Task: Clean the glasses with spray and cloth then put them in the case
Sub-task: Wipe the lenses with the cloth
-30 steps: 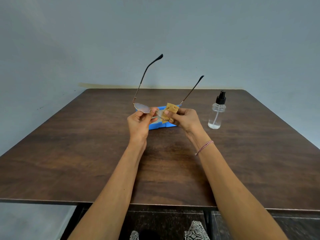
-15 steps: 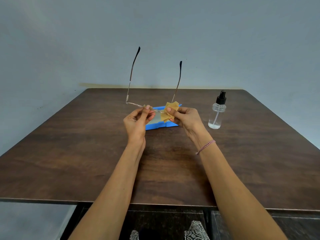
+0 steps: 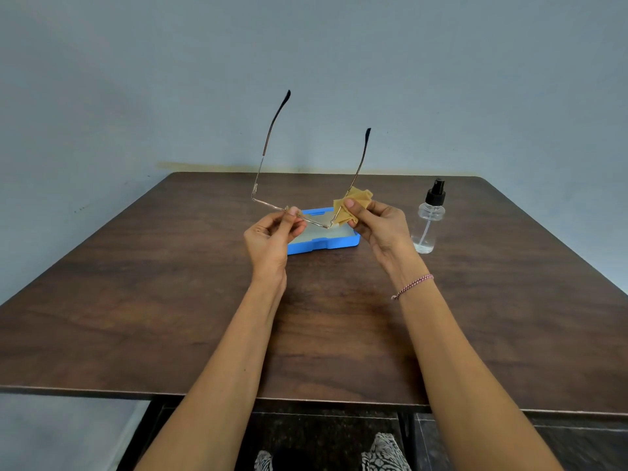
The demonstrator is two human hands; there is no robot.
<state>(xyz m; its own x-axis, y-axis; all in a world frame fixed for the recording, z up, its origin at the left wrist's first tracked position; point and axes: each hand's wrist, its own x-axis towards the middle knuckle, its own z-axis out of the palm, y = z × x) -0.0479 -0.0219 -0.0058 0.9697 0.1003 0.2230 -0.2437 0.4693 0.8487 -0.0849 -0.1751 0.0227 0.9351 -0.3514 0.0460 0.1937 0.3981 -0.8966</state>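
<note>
the glasses [image 3: 272, 205] are held above the table [image 3: 136, 300], temples pointing up; the left hand [image 3: 268, 239] pinches the frame near the bridge; the right hand [image 3: 380, 229] pinches a yellow cloth [image 3: 351, 207] around the right lens; the blue case [image 3: 323, 239] lies open just beyond; the spray bottle [image 3: 429, 219] stands right.

Setting: plain indoor room; we cannot tell which kind. We note one dark brown wood-grain table [image 3: 170, 317] against a bare pale blue-grey painted wall [image 3: 136, 79], and a dark speckled stone floor [image 3: 323, 433] beneath.
</note>
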